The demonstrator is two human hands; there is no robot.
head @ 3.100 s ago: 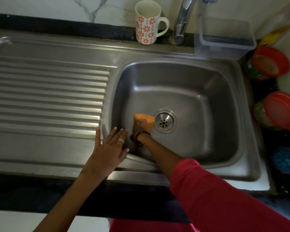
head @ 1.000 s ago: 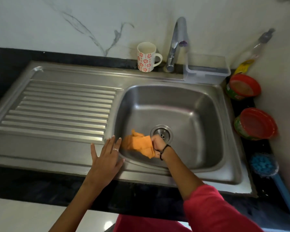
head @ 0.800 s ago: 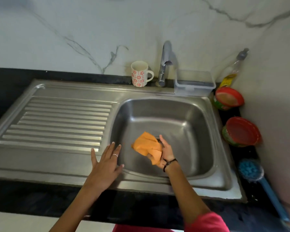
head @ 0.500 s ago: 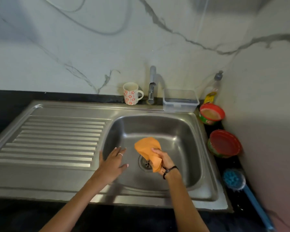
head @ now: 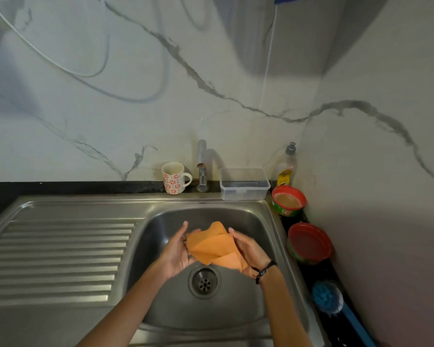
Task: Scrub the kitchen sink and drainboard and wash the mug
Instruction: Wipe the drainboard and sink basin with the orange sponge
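An orange cloth (head: 214, 247) is held above the steel sink basin (head: 258, 291), over the drain (head: 204, 281). My left hand (head: 177, 251) holds its left side and my right hand (head: 248, 251) holds its right side; both are lifted off the steel. The ribbed drainboard (head: 58, 256) lies to the left of the basin. A white mug (head: 174, 177) with red flowers stands upright on the back ledge, just left of the tap (head: 202, 166).
A clear plastic box (head: 244, 184) sits right of the tap, with a dish-soap bottle (head: 287, 169) beside it. Two red-lidded tubs (head: 288, 200) (head: 308, 242) and a blue dish brush (head: 328, 296) line the dark counter strip against the right wall.
My right hand lifted the orange cloth off the basin floor. My left hand left the sink rim and took the cloth's other side. The view tilted up toward the wall.
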